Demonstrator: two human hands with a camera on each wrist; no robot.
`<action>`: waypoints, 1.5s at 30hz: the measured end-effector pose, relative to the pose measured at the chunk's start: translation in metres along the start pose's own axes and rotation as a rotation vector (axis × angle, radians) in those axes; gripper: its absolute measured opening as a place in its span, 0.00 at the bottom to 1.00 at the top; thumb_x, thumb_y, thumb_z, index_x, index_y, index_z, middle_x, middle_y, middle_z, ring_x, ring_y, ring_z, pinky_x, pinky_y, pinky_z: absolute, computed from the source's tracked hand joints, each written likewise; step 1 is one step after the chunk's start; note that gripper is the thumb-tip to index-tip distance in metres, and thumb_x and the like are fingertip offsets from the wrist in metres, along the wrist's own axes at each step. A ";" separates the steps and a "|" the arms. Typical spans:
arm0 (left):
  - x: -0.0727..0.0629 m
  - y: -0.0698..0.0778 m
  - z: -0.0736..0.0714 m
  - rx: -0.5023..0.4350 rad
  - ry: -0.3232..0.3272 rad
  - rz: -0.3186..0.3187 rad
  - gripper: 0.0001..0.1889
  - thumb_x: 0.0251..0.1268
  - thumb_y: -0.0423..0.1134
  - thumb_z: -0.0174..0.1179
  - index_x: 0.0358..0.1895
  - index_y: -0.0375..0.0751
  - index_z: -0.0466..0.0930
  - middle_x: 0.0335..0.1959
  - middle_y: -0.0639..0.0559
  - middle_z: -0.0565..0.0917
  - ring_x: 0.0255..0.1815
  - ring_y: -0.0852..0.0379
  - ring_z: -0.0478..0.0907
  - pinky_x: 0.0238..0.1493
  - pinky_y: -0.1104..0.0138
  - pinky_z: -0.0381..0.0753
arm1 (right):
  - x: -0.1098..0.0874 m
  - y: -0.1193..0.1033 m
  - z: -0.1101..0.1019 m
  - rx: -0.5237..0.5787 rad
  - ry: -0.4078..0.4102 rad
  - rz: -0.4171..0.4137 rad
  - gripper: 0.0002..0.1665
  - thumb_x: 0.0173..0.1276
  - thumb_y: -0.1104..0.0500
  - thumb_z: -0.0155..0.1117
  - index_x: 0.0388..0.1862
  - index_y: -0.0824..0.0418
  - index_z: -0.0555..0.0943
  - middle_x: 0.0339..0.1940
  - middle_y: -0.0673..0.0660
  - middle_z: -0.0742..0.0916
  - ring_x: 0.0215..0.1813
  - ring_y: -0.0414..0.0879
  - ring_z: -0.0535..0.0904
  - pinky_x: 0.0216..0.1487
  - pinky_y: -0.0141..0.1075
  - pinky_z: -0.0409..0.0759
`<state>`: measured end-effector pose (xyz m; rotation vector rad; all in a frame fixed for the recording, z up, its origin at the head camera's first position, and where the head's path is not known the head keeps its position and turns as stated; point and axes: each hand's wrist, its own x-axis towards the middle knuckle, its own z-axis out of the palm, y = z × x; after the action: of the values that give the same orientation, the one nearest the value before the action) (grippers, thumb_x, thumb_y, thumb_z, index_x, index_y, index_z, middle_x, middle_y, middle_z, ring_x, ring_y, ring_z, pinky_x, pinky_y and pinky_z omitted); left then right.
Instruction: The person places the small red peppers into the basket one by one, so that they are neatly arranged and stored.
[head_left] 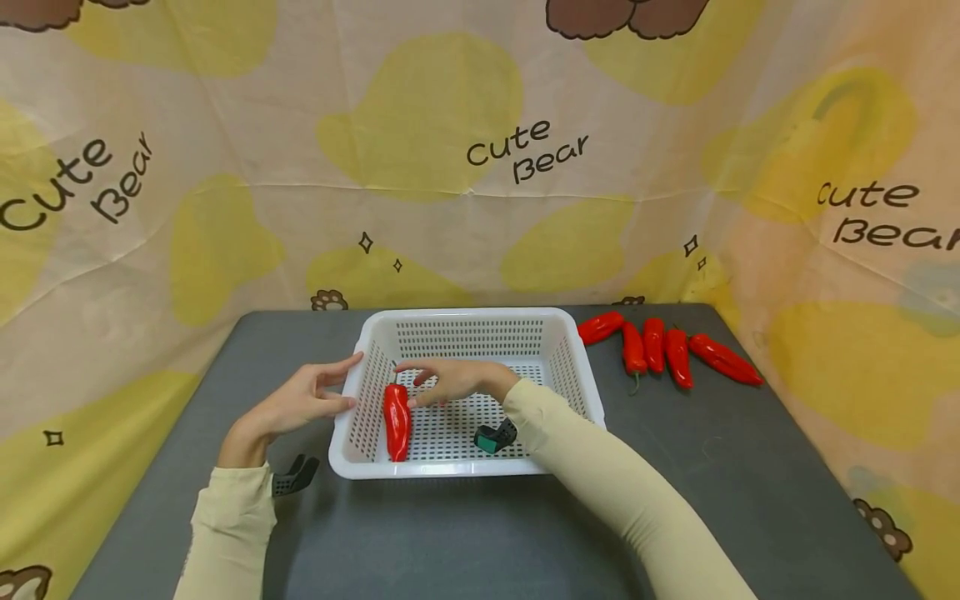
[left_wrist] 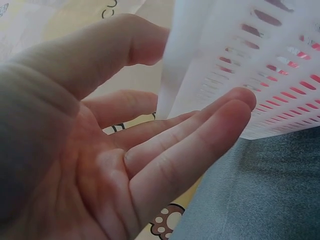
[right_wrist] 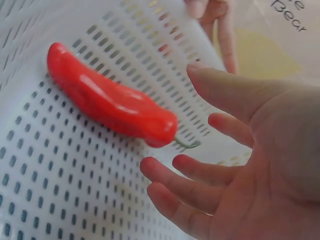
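Observation:
A white perforated plastic basket sits on the dark table, with one red chili pepper lying lengthwise by its left wall. My left hand is at the outside of that wall. Its fingers are fairly straight along the basket, and the thumb meets the rim. Over the basket floor, my right hand reaches in beside the pepper's stem end. In the right wrist view, its thumb and fingers are spread apart, holding nothing, and the pepper's green stem points toward them.
Several more red chili peppers lie on the dark table to the right of the basket. A printed cloth hangs behind the table and at both sides.

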<state>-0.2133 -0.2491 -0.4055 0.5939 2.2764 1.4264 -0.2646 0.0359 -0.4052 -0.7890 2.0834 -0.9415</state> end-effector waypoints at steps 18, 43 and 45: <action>-0.002 0.003 -0.001 0.042 -0.004 -0.012 0.43 0.68 0.33 0.63 0.80 0.29 0.47 0.73 0.20 0.64 0.47 0.51 0.89 0.47 0.60 0.89 | -0.048 -0.008 -0.047 0.030 0.121 -0.058 0.37 0.76 0.52 0.60 0.80 0.50 0.61 0.78 0.65 0.68 0.74 0.61 0.71 0.70 0.58 0.76; -0.002 0.002 0.000 0.018 -0.002 -0.005 0.43 0.68 0.32 0.63 0.80 0.28 0.47 0.73 0.21 0.64 0.49 0.48 0.89 0.48 0.60 0.89 | -0.112 0.010 -0.095 0.003 0.272 -0.071 0.34 0.79 0.54 0.55 0.80 0.53 0.61 0.78 0.65 0.69 0.64 0.57 0.81 0.65 0.51 0.80; -0.001 0.001 0.000 0.017 -0.002 -0.003 0.43 0.68 0.32 0.63 0.80 0.29 0.47 0.73 0.21 0.64 0.49 0.48 0.89 0.48 0.60 0.89 | -0.117 0.013 -0.099 -0.006 0.291 -0.071 0.34 0.79 0.55 0.55 0.80 0.55 0.61 0.78 0.65 0.69 0.63 0.58 0.81 0.66 0.53 0.79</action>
<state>-0.2122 -0.2495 -0.4039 0.5968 2.2892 1.4057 -0.2799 0.1677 -0.3274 -0.7707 2.3196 -1.1468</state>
